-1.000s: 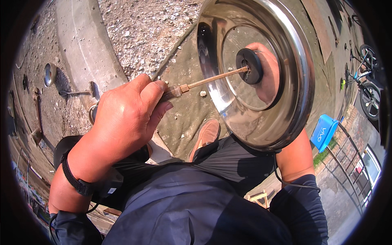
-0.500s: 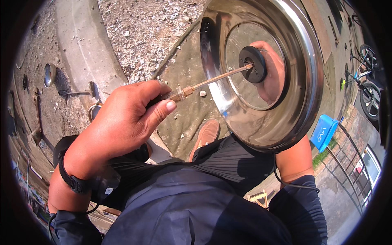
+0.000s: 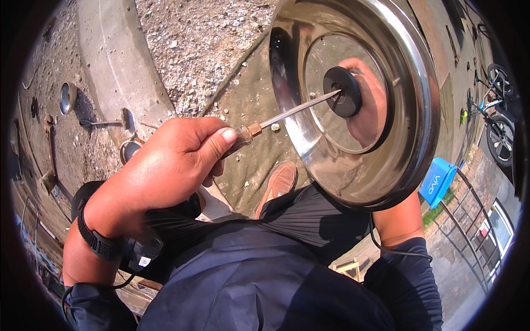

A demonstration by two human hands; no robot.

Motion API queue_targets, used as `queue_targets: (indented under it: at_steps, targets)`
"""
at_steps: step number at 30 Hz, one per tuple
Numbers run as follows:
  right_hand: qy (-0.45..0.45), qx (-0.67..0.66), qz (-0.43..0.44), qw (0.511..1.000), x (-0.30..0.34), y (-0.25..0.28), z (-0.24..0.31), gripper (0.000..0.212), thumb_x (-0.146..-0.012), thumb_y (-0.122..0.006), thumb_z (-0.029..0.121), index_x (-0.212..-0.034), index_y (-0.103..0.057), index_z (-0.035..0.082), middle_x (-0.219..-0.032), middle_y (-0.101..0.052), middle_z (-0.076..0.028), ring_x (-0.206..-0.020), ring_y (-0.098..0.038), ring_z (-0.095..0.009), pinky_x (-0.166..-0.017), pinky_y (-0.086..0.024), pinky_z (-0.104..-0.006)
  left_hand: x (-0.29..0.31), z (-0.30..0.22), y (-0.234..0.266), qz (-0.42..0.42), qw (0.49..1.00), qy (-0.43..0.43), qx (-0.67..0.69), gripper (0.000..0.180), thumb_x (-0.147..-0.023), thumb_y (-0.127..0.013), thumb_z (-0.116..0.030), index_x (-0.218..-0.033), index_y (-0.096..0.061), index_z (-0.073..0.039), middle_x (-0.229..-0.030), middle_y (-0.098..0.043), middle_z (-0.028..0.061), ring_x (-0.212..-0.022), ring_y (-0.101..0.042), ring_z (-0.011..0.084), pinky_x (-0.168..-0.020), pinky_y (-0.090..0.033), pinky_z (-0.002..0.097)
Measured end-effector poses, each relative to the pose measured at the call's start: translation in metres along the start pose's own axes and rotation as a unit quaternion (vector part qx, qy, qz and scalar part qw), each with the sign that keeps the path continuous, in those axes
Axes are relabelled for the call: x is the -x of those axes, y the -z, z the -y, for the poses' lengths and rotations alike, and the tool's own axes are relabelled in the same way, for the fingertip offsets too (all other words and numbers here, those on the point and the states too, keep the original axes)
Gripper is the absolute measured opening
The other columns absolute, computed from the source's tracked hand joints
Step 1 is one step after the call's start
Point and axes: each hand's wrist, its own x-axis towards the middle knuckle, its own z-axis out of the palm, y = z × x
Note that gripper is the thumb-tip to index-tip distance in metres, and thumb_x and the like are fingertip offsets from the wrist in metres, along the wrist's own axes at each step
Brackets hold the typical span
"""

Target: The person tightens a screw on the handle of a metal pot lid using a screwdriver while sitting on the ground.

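Observation:
My left hand (image 3: 174,154) is closed round the clear handle of a screwdriver (image 3: 295,110), thumb on top. Its metal shaft reaches rightward, and the tip touches the centre of a black round disc (image 3: 342,91). That disc sits in the middle of a shiny metal pot lid (image 3: 353,171) with a round glass-like centre panel. From the lower right, my right arm goes behind the lid. Through the panel, my right hand (image 3: 368,118) shows curled behind the disc, holding the lid up tilted; part of its fingers is hidden.
On the ground at left lie a hammer (image 3: 107,124), a metal bowl (image 3: 68,98) and another round metal piece (image 3: 130,150). Below my hands is a greenish cloth (image 3: 243,165). A blue box (image 3: 438,181) on a metal frame stands at right, with a bicycle (image 3: 499,121) beyond.
My left hand has rolled with the screwdriver, its thumb now higher and the handle turned. The tip stays at the disc's centre. The lid has shifted very slightly downward.

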Motion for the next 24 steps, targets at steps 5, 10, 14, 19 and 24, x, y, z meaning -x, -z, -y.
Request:
queue_targets:
  at_steps: [5,10,14,19,24]
  targets:
    - [0.011,0.013,-0.001,1.000,0.000,0.001,0.002,0.023,-0.104,-0.049,0.016,-0.101,-0.065,-0.001,-0.087,-0.062,-0.004,-0.075,-0.056,-0.010,-0.066,-0.045,-0.0242,0.002,-0.009,-0.004,0.012,0.996,0.029,0.088,0.022,-0.108,-0.057,-0.019,-0.104,-0.065,0.001,-0.080,-0.066,0.0055,-0.070,-0.063,0.0149,-0.065,-0.051,0.0304]
    - [0.027,0.025,0.000,0.999,0.002,0.000,0.003,0.023,-0.104,-0.049,0.016,-0.100,-0.065,-0.001,-0.087,-0.063,-0.005,-0.075,-0.057,-0.010,-0.065,-0.046,-0.0246,-0.003,0.012,-0.007,-0.155,0.936,-0.219,-0.226,0.014,-0.095,-0.067,-0.004,-0.107,-0.065,0.001,-0.093,-0.064,0.0178,-0.084,-0.065,0.0356,-0.075,-0.052,0.0414]
    - [0.047,0.034,0.004,0.998,0.002,0.000,0.005,0.023,-0.103,-0.049,0.015,-0.099,-0.065,-0.002,-0.087,-0.063,-0.005,-0.075,-0.058,-0.010,-0.065,-0.046,-0.0248,-0.002,0.014,-0.010,-0.173,0.911,-0.254,-0.275,0.010,-0.099,-0.064,-0.007,-0.105,-0.064,0.001,-0.086,-0.063,0.0145,-0.076,-0.065,0.0310,-0.069,-0.052,0.0395]
    - [0.068,0.037,0.002,0.997,0.004,0.000,0.006,0.023,-0.103,-0.050,0.014,-0.098,-0.066,-0.002,-0.087,-0.064,-0.006,-0.075,-0.059,-0.010,-0.065,-0.047,-0.0252,0.002,-0.009,0.000,0.072,0.982,0.077,0.157,0.028,-0.112,-0.050,-0.022,-0.104,-0.063,0.002,-0.069,-0.058,-0.0007,-0.056,-0.056,0.0068,-0.052,-0.045,0.0240]
    - [0.091,0.085,-0.028,0.992,0.002,-0.002,0.003,0.022,-0.106,-0.049,0.013,-0.103,-0.067,0.001,-0.080,-0.063,-0.002,-0.071,-0.058,-0.008,-0.063,-0.047,-0.0249,0.004,-0.005,0.001,-0.002,0.999,-0.036,0.036,0.018,-0.104,-0.063,-0.016,-0.106,-0.063,0.002,-0.082,-0.063,0.0017,-0.068,-0.059,0.0066,-0.062,-0.050,0.0248]
